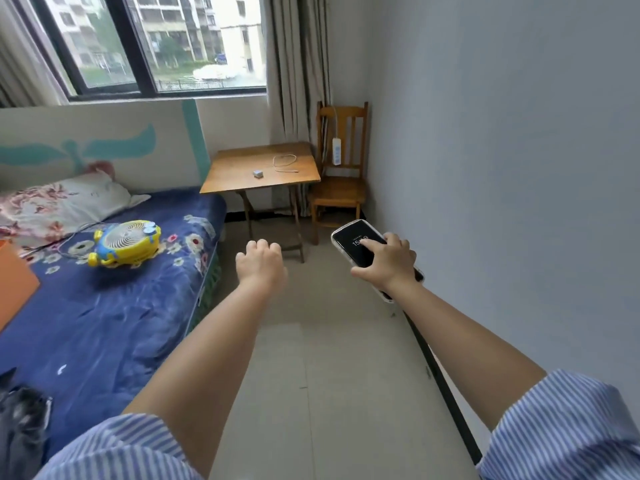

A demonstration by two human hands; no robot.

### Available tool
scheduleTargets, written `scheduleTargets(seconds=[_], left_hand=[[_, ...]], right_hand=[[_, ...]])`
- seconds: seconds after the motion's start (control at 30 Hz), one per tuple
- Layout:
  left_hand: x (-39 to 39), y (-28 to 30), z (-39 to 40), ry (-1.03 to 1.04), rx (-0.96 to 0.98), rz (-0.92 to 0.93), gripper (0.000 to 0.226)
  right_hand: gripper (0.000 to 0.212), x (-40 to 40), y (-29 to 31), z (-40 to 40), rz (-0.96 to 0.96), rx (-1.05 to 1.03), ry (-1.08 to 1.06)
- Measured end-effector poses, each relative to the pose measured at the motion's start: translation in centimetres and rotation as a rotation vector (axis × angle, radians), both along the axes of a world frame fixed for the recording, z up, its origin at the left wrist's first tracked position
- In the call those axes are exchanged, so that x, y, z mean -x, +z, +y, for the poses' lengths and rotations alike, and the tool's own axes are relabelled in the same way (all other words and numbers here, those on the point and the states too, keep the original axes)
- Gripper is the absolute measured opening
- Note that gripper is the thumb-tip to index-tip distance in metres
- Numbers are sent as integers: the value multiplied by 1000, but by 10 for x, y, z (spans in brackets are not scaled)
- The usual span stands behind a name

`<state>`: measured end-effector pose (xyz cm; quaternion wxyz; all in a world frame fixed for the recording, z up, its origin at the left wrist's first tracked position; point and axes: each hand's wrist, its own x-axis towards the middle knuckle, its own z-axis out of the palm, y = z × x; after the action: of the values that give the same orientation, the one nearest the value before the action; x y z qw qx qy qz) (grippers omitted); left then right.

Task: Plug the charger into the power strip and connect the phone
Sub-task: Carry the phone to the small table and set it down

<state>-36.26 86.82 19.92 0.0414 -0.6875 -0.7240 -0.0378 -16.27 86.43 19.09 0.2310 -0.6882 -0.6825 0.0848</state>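
My right hand (388, 263) grips a black phone (356, 235) in a clear case, its screen lit and facing up. My left hand (261, 263) is stretched forward, fingers curled loosely, holding nothing. Far ahead, a small grey charger block (257, 173) and a coiled white cable (284, 163) lie on a wooden folding table (228, 178). A white power strip (336, 151) hangs by its cord from the back of a wooden chair (341, 194) to the right of the table. Both hands are well short of the table.
A bed with a blue floral sheet (104, 306) runs along the left, carrying a yellow toy-shaped fan (126, 242) and a pillow (59, 206). A plain wall (502, 168) borders the right. Tiled floor (311, 358) stretches between bed and wall toward the table.
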Motion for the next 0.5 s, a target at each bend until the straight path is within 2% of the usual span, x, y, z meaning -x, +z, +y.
scheduleTargets(seconds=[0.27,0.37,0.5], left_hand=[[46,6,188,93,-4,-12,35],[66,12,242,99,2,-3,35],[112,19,361,128,6,23,34]], right_hand=[[57,34,23,218,-45,-13,87],[56,48,22,274,-61,-24,98],[55,88,21,388,-37,-17,96]])
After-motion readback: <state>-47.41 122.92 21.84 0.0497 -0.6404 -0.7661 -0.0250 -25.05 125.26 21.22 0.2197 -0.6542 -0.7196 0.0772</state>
